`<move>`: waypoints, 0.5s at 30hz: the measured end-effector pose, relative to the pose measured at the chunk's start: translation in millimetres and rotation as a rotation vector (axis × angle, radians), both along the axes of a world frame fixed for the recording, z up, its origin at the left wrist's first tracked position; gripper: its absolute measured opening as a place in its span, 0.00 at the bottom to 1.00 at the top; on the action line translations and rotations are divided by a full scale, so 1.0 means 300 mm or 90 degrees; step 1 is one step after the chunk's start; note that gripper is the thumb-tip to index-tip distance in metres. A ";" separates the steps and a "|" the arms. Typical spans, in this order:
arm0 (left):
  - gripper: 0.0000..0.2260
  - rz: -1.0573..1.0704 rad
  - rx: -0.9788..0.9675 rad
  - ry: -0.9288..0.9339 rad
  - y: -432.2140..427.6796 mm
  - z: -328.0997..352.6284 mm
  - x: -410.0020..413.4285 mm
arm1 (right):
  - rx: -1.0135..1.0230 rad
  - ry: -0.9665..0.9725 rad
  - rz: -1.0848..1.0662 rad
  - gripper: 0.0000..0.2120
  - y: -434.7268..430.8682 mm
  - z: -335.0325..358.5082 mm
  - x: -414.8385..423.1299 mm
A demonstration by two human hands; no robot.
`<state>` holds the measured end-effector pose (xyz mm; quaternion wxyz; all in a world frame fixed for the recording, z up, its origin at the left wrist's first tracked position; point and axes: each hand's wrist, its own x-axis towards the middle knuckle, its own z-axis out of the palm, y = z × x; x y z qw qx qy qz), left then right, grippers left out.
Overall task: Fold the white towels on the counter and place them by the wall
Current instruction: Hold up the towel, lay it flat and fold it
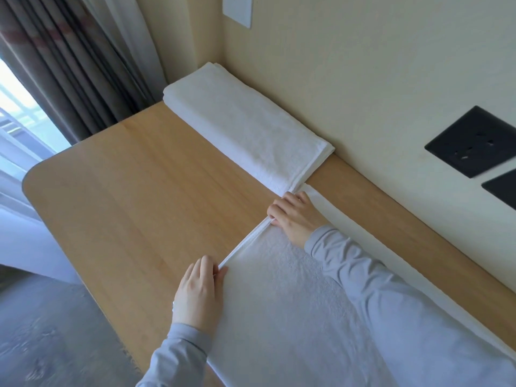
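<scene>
A white towel (282, 311) lies spread flat on the wooden counter (145, 191), running from the lower right toward the middle. My left hand (198, 291) pinches its near-left corner at the hem. My right hand (296, 216) grips the far corner of the same short edge, fingers curled over the hem. A folded white towel (245, 127) lies lengthwise against the cream wall (349, 79) at the back of the counter, its near end almost touching the corner that my right hand holds.
Two black socket plates (472, 141) sit on the wall at right and a white switch plate (237, 9) at top. Dark curtains (69, 65) hang at the left by a window. The counter's rounded left edge drops to grey floor (55, 331).
</scene>
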<state>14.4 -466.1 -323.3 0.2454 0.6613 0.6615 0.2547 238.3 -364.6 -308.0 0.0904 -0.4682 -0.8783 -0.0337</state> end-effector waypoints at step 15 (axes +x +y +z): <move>0.21 0.005 0.076 -0.026 -0.069 -0.004 -0.116 | -0.208 -0.099 -0.048 0.09 0.075 0.069 0.022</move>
